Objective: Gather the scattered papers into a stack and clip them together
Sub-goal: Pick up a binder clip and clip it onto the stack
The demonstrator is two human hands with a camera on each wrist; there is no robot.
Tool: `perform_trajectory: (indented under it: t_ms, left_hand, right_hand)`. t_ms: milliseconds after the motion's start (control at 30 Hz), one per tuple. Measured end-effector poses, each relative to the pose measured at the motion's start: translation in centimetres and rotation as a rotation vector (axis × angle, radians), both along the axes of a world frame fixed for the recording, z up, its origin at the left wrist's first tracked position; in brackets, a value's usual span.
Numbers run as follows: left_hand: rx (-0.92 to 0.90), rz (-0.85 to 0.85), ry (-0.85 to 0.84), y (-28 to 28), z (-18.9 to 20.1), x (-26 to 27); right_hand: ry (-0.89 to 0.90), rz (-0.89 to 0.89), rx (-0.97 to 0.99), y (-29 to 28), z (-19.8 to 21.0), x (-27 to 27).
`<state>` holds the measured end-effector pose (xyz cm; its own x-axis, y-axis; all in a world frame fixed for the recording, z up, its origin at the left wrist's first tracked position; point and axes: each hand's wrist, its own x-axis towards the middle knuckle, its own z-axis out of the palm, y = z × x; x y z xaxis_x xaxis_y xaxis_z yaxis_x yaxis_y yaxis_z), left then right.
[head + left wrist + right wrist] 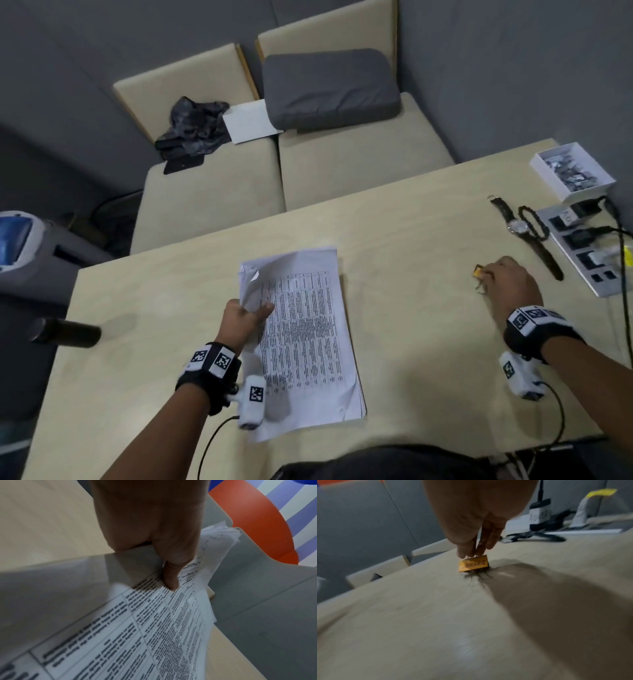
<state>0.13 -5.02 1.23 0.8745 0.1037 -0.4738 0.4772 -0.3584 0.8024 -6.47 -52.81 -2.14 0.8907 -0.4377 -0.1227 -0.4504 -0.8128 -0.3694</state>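
Note:
A stack of printed papers [305,339] lies in the middle of the light wooden table [171,308]. My left hand [245,317] grips the stack's left edge near the top, thumb on the printed page [171,615] and fingers under it, so that corner lifts and curls. Far to the right, my right hand [507,281] pinches a small yellow binder clip [478,273] at the table surface. In the right wrist view the fingertips hold the yellow binder clip [473,564] from above, its wire handles resting on the wood.
A wristwatch [520,228] and a bead bracelet [532,221] lie behind my right hand. A power strip [582,246] with cables and a white box of clips [572,171] sit at the right edge. A dark bottle [65,332] lies at the table's left edge. A beige sofa [274,171] stands behind.

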Motion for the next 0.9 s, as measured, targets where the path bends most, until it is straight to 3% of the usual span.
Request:
perform_trajectory:
  t_ms: [100, 233, 367, 533, 600, 900]
  left_hand:
    - [-0.017, 0.044, 0.046, 1.6, -0.6, -0.5]
    - [-0.002, 0.020, 0.020, 4.3, -0.7, -1.7]
    - [0.021, -0.027, -0.023, 7.4, -0.1, -2.4]
    - [0.000, -0.070, -0.051, 12.0, 0.6, -2.8]
    - [0.002, -0.089, -0.062, 13.7, 0.7, -2.8]
    - [-0.127, -0.255, -0.103, 20.6, 0.9, -1.1]
  right_hand:
    - [-0.084, 0.069, 0.153, 4.6, 0.3, 0.2]
    - [-0.127, 0.045, 0.639, 13.4, 3.1, 1.6]
    - [0.036, -0.106, 1.345, 22.1, 6.4, 3.2]
    - [0.141, -0.181, 1.865, 31.3, 9.6, 5.1]
    - [0.102, -0.137, 1.903, 34.7, 10.6, 5.8]
    - [-0.123, -0.102, 1.608, 44.4, 12.2, 8.5]
